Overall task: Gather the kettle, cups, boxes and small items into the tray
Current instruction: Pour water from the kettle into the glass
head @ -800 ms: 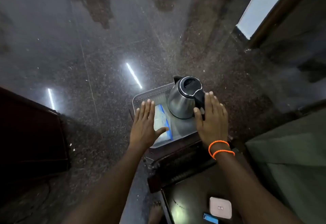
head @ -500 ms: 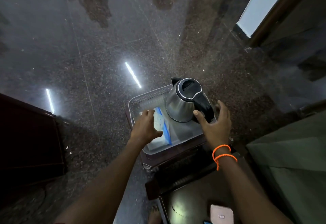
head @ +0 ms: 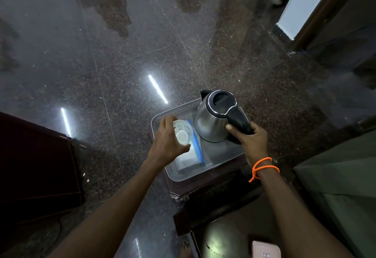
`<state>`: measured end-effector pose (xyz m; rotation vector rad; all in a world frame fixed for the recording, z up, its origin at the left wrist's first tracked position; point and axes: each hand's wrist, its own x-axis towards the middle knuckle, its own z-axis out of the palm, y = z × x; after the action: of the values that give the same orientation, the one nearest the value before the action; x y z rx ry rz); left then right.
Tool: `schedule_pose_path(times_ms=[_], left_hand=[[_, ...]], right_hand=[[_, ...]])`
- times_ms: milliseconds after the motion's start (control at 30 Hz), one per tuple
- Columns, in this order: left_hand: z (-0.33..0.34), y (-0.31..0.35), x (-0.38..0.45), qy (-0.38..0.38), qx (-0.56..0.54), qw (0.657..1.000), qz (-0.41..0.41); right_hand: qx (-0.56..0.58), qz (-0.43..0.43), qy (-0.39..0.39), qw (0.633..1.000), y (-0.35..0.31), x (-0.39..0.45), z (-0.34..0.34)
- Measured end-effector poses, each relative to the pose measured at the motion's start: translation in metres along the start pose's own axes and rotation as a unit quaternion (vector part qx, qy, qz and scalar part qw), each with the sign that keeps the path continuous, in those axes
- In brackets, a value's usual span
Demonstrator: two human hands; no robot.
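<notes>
The right hand [head: 253,139] kept a closed grip on the kettle [head: 213,119] handle inside the grey tray [head: 173,111], while the left hand [head: 167,142] clasped a clear cup [head: 183,133] above a white-and-blue box [head: 190,159].

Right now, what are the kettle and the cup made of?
The kettle looks like brushed steel: grey, shiny, reflecting light. Its lid and handle look like black plastic. The cup looks like clear glass, since you see through it; clear plastic is possible.
</notes>
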<state>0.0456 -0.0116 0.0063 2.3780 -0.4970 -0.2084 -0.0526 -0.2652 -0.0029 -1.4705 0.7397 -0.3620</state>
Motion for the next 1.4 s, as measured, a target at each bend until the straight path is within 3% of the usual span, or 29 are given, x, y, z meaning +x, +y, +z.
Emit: schedule_pose_path(times_ms=[200, 400, 767, 1033, 1400], left_hand=[[-0.002, -0.002, -0.011, 0.007, -0.022, 1.0, 0.018], [-0.015, 0.029, -0.013, 0.029, -0.035, 0.998, 0.053], [0.003, 0.164, -0.028, -0.016, -0.068, 0.988, 0.137], [0.098, 0.26, -0.117, -0.103, -0.087, 0.968, 0.214], [0.267, 0.339, -0.283, -0.284, -0.098, 0.911, 0.283]], right_hand=[[0.064, 0.006, -0.002, 0.998, -0.019, 0.002, -0.009], [0.12, -0.028, -0.004, 0.992, -0.082, -0.007, -0.036], [0.14, -0.112, 0.071, 0.981, -0.161, -0.076, -0.172], [0.12, -0.092, 0.176, 0.973, -0.118, -0.195, -0.33], [0.07, 0.028, 0.312, 0.947, -0.023, -0.391, -0.528]])
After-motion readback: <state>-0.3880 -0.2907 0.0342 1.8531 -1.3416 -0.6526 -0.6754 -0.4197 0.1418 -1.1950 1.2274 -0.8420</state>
